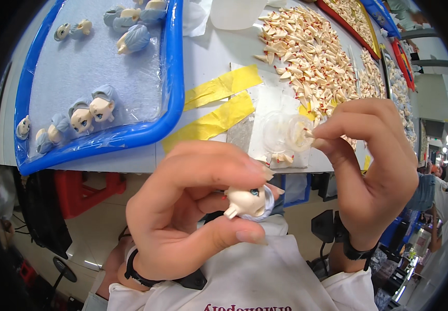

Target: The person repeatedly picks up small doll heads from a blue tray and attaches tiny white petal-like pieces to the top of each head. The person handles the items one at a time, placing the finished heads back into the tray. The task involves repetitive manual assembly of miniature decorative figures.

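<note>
A doll head (pixel 246 201) with pale blue hair is held in the left hand (pixel 182 207), off the bench (pixel 208 52) and just in front of its near edge. It is gripped between the thumb and the bent fingers, with one eye turned outward and a pale stub pointing down to the left. By the right hand (pixel 374 150), a small cream piece (pixel 308 133) is pinched between the thumb and index fingertips, at the right side of a clear round dish (pixel 273 129); whether the dish is touched by the fingers cannot be told. The dish is set on a white sheet (pixel 258 103) close to the bench's near edge, and a few red-tipped pieces (pixel 282 157) are gathered beside it, nearer that edge.

The left part of the bench is taken up by a blue-rimmed tray (pixel 175 62) lined with clear film. Several blue-haired doll heads (pixel 81 116) are grouped along the tray's near side, and others (pixel 135 39) are clustered toward its far right corner. Between tray and sheet, two strips of yellow tape (pixel 211 122) are stuck down. Toward the bench's right side, a broad heap of red-tipped cream pieces (pixel 312 57) is spread, with a red-rimmed tray (pixel 333 11) placed beyond it.
</note>
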{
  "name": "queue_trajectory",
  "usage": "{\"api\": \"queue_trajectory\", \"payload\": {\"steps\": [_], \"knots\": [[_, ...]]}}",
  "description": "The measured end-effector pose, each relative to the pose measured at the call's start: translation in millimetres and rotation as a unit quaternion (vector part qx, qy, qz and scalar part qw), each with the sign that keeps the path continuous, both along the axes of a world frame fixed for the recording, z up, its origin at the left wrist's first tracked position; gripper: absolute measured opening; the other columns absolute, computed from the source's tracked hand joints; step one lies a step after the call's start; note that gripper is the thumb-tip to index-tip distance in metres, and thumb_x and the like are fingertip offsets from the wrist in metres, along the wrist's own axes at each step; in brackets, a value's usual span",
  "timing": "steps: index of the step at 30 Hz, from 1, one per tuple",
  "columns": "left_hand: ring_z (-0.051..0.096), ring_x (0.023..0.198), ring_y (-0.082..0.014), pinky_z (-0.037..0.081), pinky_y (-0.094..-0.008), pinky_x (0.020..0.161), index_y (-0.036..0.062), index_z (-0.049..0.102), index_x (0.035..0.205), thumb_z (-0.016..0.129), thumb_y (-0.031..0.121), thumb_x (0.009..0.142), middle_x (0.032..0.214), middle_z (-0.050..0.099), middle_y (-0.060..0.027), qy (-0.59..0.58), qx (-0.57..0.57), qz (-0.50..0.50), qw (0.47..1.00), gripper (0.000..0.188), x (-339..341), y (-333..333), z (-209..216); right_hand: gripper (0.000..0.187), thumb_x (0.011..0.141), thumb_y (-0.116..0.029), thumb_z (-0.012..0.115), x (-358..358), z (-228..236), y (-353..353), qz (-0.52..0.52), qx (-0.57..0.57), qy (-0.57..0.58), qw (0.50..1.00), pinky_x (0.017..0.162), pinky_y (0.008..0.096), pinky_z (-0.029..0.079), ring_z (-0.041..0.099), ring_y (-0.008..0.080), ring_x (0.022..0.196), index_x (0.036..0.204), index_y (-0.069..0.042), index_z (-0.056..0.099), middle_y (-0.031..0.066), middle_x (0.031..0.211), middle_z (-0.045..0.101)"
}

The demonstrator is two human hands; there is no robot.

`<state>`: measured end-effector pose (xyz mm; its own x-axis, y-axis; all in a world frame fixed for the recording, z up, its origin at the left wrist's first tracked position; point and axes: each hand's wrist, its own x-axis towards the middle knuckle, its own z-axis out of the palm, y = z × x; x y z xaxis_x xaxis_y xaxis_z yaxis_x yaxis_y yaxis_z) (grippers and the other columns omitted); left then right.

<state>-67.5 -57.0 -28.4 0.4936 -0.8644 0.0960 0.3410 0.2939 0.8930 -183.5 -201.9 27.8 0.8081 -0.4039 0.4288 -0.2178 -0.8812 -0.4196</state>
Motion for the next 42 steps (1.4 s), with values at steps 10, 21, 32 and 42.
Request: {"api": "queue_trajectory", "payload": {"steps": [10, 21, 32, 42], "knots": [[0.057, 0.073, -0.0151, 0.048, -0.0250, 0.065, -0.0008, 0.050, 0.096, 0.078, 0.032, 0.066, 0.087, 0.052, -0.0102, -0.002, 0.004, 0.027, 1.000, 0.052, -8, -1, -4, 0.013, 0.074, -0.004, 0.066, -9, -5, 37, 0.047, 0.206, -0.052, 0.976, 0.060, 0.0228, 0.037, 0.049, 0.0135, 0.066, 0.083, -0.004, 0.058, 0.0070, 0.072, 0.051], [0.055, 0.070, -0.0158, 0.044, -0.0242, 0.063, -0.0023, 0.055, 0.093, 0.079, 0.030, 0.064, 0.083, 0.053, -0.0091, -0.232, -0.005, 0.023, 0.973, 0.049, 3, 5, -6, 0.026, 0.067, -0.009, 0.073, -12, 14, 28, 0.104, 0.149, 0.038, 0.983, 0.060, 0.0246, 0.041, 0.051, 0.0149, 0.064, 0.088, -0.004, 0.058, 0.0093, 0.082, 0.056], [0.052, 0.091, -0.0277, 0.045, -0.0352, 0.078, 0.0009, 0.052, 0.110, 0.066, 0.036, 0.074, 0.104, 0.052, -0.0165, -0.653, 0.039, 0.165, 0.738, 0.051, 34, 13, 33, 0.019, 0.074, -0.003, 0.060, -76, 19, -30, -0.231, 0.273, -0.058, 0.932, 0.064, 0.0214, 0.044, 0.056, 0.0080, 0.072, 0.093, -0.004, 0.059, 0.0026, 0.084, 0.059], [0.038, 0.120, -0.0258, 0.028, -0.0363, 0.100, 0.0068, 0.047, 0.123, 0.047, 0.025, 0.089, 0.126, 0.043, -0.0127, -0.615, 0.455, 0.123, 0.632, 0.038, 114, 44, 54, 0.028, 0.073, -0.007, 0.057, -180, 16, -116, -0.412, -0.114, 0.145, 0.892, 0.080, 0.0360, 0.042, 0.054, 0.0273, 0.093, 0.101, -0.006, 0.056, 0.0112, 0.099, 0.057]]}}
